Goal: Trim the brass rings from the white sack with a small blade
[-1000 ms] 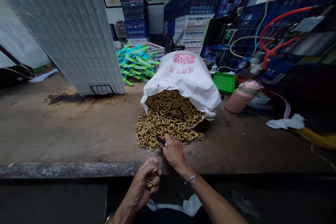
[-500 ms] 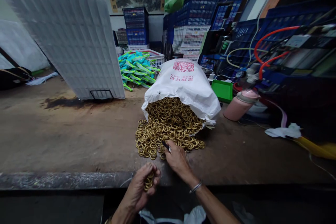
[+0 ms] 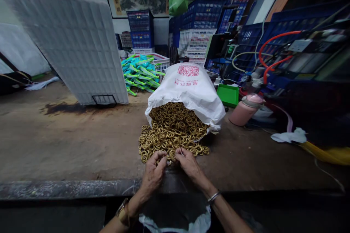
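A white sack lies on its side on the worn bench, and a heap of brass rings spills from its mouth toward me. Both of my hands meet at the near edge of that heap. My left hand has its fingers curled down onto rings at the heap's edge. My right hand, with a bangle on the wrist, is pinched closed over the rings right beside it. What the pinch holds is too small to make out.
A white gridded panel leans upright at the back left. Behind the sack lie a pile of teal and green pieces, a green tray and a pink bottle on its side. Stacked crates and a machine with red hoses fill the right.
My left hand, which held a stack of rings near the bench edge, has moved forward to the heap. My right hand shifted slightly right, and the dark tool in it no longer shows.
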